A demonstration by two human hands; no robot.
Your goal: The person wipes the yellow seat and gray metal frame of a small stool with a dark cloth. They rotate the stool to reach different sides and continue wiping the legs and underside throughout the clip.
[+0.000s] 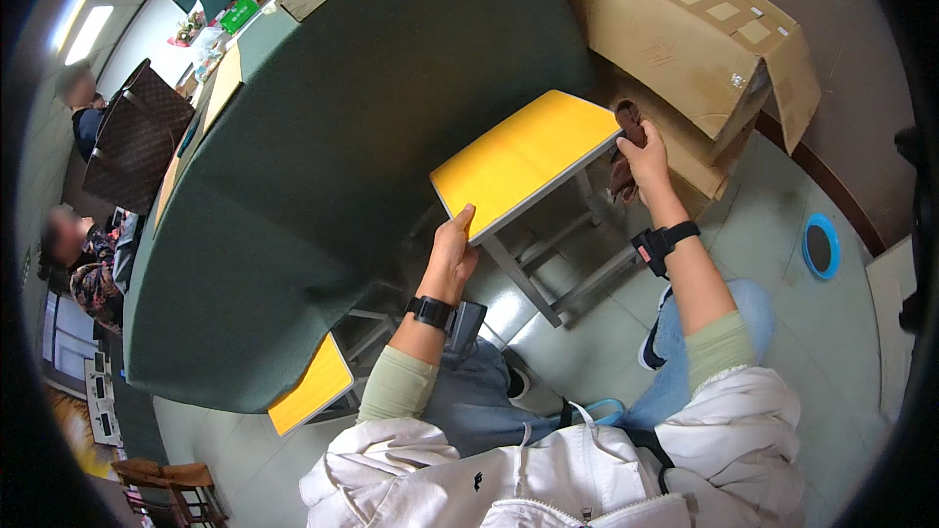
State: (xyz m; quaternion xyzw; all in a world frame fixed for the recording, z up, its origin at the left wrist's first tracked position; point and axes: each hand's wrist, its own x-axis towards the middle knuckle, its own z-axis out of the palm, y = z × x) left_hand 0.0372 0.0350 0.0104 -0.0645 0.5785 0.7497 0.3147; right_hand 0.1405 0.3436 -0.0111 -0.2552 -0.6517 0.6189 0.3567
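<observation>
A stool with a yellow rectangular top [528, 161] and a grey frame [521, 282] stands before me, its far side against a dark green tablecloth [293, 183]. My left hand [449, 249] grips the top's near left corner, thumb above and the other fingers below the edge. At the opposite end, my right hand [645, 154] holds a crumpled brown cloth [623, 180] beside the right edge. The right thumb is close to the stool's corner; whether it touches cannot be told. Part of the cloth is hidden behind my fingers.
Another yellow-topped stool [315, 385] sits partly under the tablecloth. Open cardboard boxes [660, 33] are stacked at the right wall. A blue-rimmed round basin [809, 224] rests on the tiled floor. Two people sit across the table near a brown bag [139, 139]. A wooden chair [165, 473] is lower left.
</observation>
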